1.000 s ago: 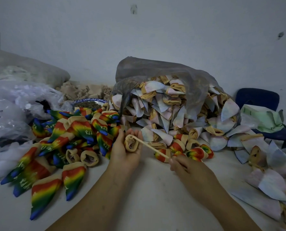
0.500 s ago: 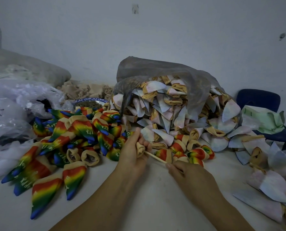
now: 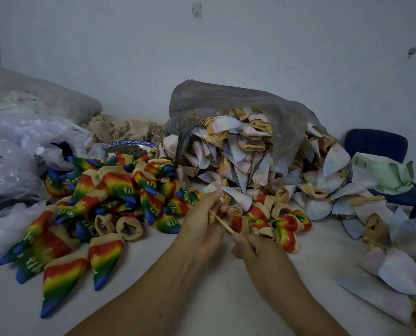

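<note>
My left hand point(image 3: 203, 225) grips a small tan fabric piece point(image 3: 211, 216), mostly hidden inside its curled fingers. A thin wooden stick point(image 3: 222, 223) runs from that piece down to my right hand point(image 3: 255, 248), which pinches its lower end. Only a short length of stick shows between the two hands. Both hands hover over the white table point(image 3: 202, 299), just in front of the piles.
Rainbow fabric cones point(image 3: 110, 190) lie heaped at left, with several more rainbow rolls point(image 3: 282, 224) at centre. A grey plastic bag point(image 3: 238, 105) spills pale inside-out cones point(image 3: 238, 156); more lie at right point(image 3: 396, 270). Clear plastic bags point(image 3: 20, 151) sit far left, a blue chair point(image 3: 381, 151) far right.
The stick has gone deeper into the tan piece, so less of it shows. My right hand has moved up toward my left, and my left fingers have closed over the piece.
</note>
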{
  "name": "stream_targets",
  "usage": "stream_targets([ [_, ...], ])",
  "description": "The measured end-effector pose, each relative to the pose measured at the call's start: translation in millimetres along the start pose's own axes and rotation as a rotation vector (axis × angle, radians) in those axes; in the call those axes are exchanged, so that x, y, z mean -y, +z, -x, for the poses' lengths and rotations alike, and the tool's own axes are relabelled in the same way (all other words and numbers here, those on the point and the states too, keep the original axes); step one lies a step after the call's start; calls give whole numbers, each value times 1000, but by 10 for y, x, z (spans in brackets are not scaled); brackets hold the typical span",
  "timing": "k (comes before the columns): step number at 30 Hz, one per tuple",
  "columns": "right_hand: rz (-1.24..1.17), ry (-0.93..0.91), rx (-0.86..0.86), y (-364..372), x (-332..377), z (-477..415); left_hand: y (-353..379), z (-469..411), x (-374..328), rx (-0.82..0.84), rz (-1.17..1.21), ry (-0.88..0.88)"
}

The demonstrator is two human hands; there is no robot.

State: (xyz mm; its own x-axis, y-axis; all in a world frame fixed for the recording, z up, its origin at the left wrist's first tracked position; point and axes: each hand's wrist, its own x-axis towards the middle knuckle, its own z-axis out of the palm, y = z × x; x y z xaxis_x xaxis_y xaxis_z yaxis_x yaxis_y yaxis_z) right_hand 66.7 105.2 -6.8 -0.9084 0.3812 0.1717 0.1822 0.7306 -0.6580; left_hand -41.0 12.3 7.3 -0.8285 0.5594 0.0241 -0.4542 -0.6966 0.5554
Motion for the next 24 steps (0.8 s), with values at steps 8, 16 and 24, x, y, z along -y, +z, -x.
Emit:
stream_targets([
  [8, 111, -42, 18, -229, -98, -10, -46, -9, -113, -85, 12, -26],
  [16, 70, -66, 33, -218, -32, 27, 63, 131, 59, -9, -157, -58],
  [24, -337, 192, 16, 138, 175, 71, 120, 21, 33, -64, -144, 16],
])
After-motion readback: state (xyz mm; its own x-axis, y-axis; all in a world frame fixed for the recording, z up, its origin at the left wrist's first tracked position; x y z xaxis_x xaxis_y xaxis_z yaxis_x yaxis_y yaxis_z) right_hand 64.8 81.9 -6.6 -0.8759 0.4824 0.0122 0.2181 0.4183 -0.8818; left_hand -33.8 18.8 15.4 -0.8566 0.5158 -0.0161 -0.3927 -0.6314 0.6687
